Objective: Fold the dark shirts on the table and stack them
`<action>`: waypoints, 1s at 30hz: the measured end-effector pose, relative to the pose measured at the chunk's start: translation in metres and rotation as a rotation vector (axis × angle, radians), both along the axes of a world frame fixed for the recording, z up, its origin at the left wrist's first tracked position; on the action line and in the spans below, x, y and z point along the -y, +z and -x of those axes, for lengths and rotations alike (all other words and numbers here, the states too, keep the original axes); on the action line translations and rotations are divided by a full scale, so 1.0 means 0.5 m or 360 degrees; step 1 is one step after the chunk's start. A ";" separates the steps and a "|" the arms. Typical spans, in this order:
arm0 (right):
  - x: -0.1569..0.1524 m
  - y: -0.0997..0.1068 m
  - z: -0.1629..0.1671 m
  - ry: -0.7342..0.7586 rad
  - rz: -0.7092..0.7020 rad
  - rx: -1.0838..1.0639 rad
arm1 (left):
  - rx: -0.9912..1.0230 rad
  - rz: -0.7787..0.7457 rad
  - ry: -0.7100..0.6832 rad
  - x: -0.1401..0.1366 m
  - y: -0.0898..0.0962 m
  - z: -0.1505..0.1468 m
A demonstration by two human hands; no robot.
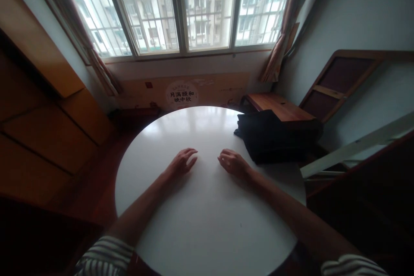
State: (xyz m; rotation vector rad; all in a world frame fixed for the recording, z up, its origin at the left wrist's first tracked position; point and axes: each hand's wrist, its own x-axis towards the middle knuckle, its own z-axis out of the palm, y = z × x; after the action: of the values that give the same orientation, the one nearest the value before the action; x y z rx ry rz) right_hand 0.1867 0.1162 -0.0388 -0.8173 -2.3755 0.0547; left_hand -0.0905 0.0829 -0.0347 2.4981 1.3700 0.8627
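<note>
Black cloth [271, 136] is lying folded on the right side of the round white table [207, 224] in the head view, near the right hand [234, 164] and just past its wrist. That hand is curving its fingers loosely, about half open, with nothing showing in its grip. The left hand [181, 162] is sitting open, its thumb spread from lightly bent fingers, and is holding nothing. Both hands are facing each other across a gap near the table's middle, while striped sleeves [106, 252] are circling the forearms
</note>
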 end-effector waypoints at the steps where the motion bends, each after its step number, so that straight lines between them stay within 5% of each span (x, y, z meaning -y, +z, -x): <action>1: -0.001 -0.006 -0.006 0.0028 0.0072 -0.0036 | -0.0021 0.0015 -0.0020 0.000 0.000 0.002; 6: -0.001 -0.009 -0.009 0.0051 0.0241 -0.0125 | -0.0204 0.0154 -0.0054 0.006 0.007 0.007; 18: 0.003 -0.003 -0.003 -0.0009 0.0542 0.0420 | -0.0508 0.0421 -0.0058 0.012 0.012 0.014; 30: 0.014 -0.003 0.000 -0.0052 0.0488 0.0688 | -0.0727 0.0388 -0.0012 0.012 0.002 0.012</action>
State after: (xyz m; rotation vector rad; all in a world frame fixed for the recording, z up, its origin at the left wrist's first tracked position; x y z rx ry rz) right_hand 0.1867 0.1092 -0.0405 -1.1026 -2.8019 0.2575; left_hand -0.0967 0.0770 -0.0337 2.5921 1.4784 0.1043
